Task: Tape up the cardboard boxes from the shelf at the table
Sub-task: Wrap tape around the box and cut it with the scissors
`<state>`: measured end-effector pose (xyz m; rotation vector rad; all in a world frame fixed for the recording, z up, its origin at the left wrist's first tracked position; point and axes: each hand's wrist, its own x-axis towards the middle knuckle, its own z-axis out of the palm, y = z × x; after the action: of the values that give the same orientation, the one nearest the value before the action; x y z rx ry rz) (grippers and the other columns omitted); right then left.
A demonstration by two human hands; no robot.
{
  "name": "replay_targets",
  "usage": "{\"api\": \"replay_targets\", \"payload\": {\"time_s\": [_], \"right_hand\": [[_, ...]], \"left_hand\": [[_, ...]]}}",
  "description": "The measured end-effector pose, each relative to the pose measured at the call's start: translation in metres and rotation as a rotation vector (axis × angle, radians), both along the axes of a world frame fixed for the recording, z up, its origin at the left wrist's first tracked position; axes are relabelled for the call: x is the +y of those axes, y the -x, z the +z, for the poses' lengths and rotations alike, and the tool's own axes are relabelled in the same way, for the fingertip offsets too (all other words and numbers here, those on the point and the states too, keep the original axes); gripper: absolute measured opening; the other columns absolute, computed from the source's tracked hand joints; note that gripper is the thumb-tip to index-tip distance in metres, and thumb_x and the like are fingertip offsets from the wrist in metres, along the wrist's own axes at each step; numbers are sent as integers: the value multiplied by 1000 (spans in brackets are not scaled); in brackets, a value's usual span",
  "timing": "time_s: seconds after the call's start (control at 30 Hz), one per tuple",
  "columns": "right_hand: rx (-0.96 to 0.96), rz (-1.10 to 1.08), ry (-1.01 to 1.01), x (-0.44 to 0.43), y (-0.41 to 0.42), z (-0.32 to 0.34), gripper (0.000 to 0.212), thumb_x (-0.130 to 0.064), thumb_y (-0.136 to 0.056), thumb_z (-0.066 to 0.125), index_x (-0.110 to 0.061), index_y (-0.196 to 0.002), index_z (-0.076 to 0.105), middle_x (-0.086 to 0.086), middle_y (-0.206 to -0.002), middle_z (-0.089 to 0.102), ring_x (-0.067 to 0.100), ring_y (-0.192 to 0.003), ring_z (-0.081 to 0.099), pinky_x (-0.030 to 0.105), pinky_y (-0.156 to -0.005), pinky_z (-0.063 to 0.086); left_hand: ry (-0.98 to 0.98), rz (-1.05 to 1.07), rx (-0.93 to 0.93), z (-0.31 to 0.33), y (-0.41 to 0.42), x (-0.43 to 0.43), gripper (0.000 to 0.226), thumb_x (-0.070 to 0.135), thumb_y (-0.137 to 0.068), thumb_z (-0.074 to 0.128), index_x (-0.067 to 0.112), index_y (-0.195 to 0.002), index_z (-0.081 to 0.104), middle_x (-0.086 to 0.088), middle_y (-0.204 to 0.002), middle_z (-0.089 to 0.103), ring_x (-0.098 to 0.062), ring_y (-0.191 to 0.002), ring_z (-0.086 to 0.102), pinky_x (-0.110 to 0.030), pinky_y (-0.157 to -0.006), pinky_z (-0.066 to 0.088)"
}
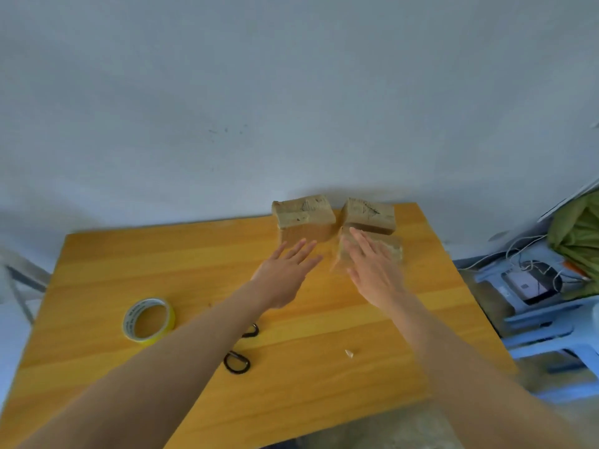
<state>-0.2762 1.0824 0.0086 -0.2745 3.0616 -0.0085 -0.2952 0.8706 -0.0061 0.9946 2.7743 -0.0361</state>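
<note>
Three small cardboard boxes stand at the far edge of the yellow wooden table (194, 254). The left box (303, 218) and the right box (369, 215) sit by the wall. A third box (387, 251), blurred, sits in front of the right one, partly under my right hand (372, 270), whose straight fingers lie over its left side. My left hand (285, 270) hovers flat with fingers extended, just short of the left box and holding nothing. A yellow roll of tape (149, 319) lies at the table's left.
Black-handled scissors (238, 359) lie near the table's middle, partly under my left forearm. A small scrap (349, 353) rests to their right. Blue plastic stools (547, 319) with a device, cables and green cloth (580, 234) stand right of the table. A grey wall is behind.
</note>
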Motion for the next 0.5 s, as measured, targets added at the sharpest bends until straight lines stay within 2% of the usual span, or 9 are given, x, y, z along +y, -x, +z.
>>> {"api": "replay_targets", "payload": {"time_s": [0.13, 0.23, 0.37, 0.5], "right_hand": [[60, 7, 34, -72, -43, 23, 64, -26, -103, 44, -17, -157, 11, 2, -165, -1, 18, -151, 8, 39, -121, 12], [113, 33, 63, -136, -86, 36, 64, -25, -101, 48, -14, -156, 16, 5, -164, 4, 20, -150, 13, 38, -120, 14], [134, 57, 113, -224, -147, 44, 58, -25, -101, 50, -10, -153, 29, 7, -163, 13, 25, -146, 26, 40, -116, 26], [117, 74, 124, -297, -196, 47, 57, -28, -102, 47, -13, -153, 28, 5, -163, 13, 23, -145, 27, 36, -113, 28]], "left_hand": [[-12, 72, 28, 32, -49, -80, 57, 26, -106, 27, 24, -154, -4, -1, -160, -15, -17, -148, -12, -42, -121, 1], [-64, 126, 53, 44, -91, -142, 55, 31, -106, 24, 25, -154, -3, -2, -161, -12, -17, -148, -11, -41, -121, 1], [-58, 122, 50, 53, -157, -223, 55, 27, -106, 26, 24, -154, -2, -3, -161, -11, -18, -148, -9, -39, -121, 1], [-102, 132, 77, 52, -211, -292, 57, 24, -105, 30, 27, -154, 3, -2, -162, -6, -18, -149, -5, -36, -120, 1]]}}
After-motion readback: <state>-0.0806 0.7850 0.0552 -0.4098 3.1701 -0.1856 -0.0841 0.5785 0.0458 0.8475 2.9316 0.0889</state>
